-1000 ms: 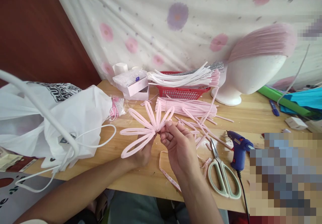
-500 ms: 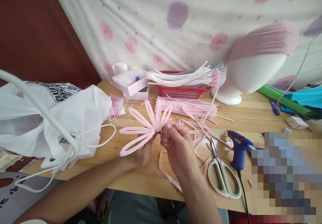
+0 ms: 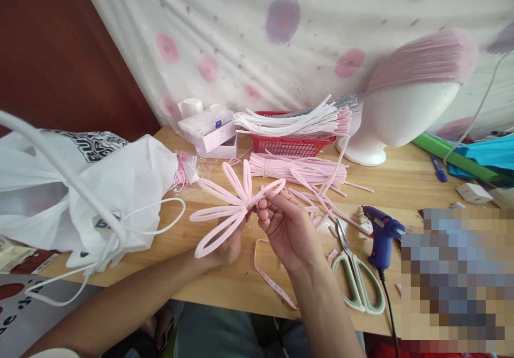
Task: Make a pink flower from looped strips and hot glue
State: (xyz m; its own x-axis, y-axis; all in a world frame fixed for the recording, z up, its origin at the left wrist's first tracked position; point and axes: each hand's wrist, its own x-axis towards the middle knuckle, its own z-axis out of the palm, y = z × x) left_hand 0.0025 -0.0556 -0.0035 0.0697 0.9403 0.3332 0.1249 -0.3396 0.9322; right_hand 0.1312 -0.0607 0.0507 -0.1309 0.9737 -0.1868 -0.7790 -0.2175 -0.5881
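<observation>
A pink pipe-cleaner flower [image 3: 219, 211] with several long looped petals is held up over the table between my hands. My left hand [image 3: 231, 243] is closed around its base from below, partly hidden behind the petals. The fingers of my right hand [image 3: 287, 221] pinch the rightmost loop near the flower's centre. Under and beyond my right hand lie loose pink pipe cleaners [image 3: 321, 200]. A pink measuring tape [image 3: 273, 283] curls on the table below it, and scissors [image 3: 356, 280] with pale green handles rest to the right.
A bundle of pink pipe cleaners [image 3: 297, 169] lies before a red basket [image 3: 289, 145] of white ones. A foam head [image 3: 409, 117] stands at the back right, a blue glue gun [image 3: 381, 235] nearer. White bags [image 3: 116, 192] and a white cable [image 3: 68, 170] occupy the left.
The rightmost petal loop has been bent outward to the right, away from the others. My right hand has shifted slightly right with it, and the flower has tilted a little.
</observation>
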